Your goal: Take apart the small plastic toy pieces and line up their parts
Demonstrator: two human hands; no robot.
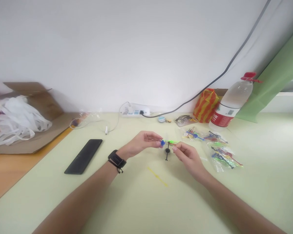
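Above the pale green table (141,201), my left hand (143,142) pinches the blue end of a small plastic toy piece (167,143) with a green stick. My right hand (188,155) pinches the other end of the same piece. A black peg with a round disc (167,152) hangs below it between my hands. A thin yellow stick (157,176) lies on the table just in front of my hands. I wear a black watch (116,160) on my left wrist.
Clear bags of coloured plastic parts (223,156) lie right of my hands. A black phone (83,156) lies to the left. A water bottle (230,105), a striped bag (206,104), glasses (183,119) and a power strip (134,112) stand along the wall. A cardboard box (39,130) with white bags is far left.
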